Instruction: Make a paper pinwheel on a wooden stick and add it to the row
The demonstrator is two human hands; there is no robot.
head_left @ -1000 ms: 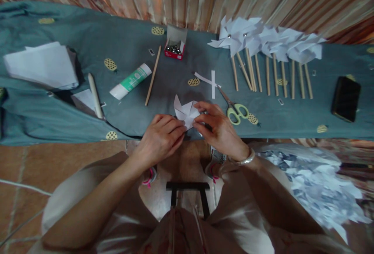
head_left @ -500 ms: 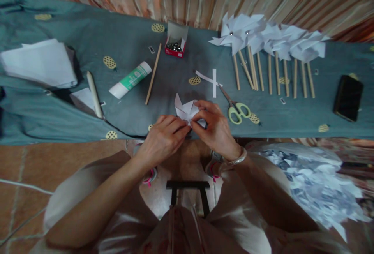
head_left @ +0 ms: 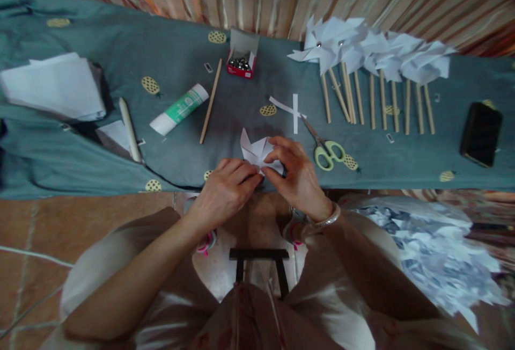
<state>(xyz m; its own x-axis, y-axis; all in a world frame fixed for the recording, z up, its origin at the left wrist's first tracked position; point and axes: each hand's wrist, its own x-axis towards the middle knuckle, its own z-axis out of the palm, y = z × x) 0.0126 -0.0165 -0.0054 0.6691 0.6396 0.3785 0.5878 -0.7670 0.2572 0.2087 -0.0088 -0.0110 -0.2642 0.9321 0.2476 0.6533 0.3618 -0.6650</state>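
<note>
A small folded white paper pinwheel (head_left: 256, 148) lies near the front edge of the teal cloth (head_left: 80, 151). My left hand (head_left: 225, 189) has its fingers curled and pinching the paper's near corner. My right hand (head_left: 295, 173) is closed on the paper's right side, thumb and fingers pressing a flap. A metal bangle sits on my right wrist. A loose wooden stick (head_left: 211, 101) lies just beyond the paper to the left. Green-handled scissors (head_left: 324, 148) rest right of my right hand.
A glue stick (head_left: 179, 109), a red box of pins (head_left: 240, 63), two paper strips (head_left: 290, 110), a sheet stack (head_left: 52, 87) and a white pen (head_left: 129, 130) lie on the cloth. Several finished pinwheels on sticks (head_left: 370, 65) and a black phone (head_left: 480, 134) lie right. Paper scraps (head_left: 434, 256) pile lower right.
My right hand has shifted slightly left and its fingers have curled tighter over the paper's flap. My left hand stays pinching the near corner.
</note>
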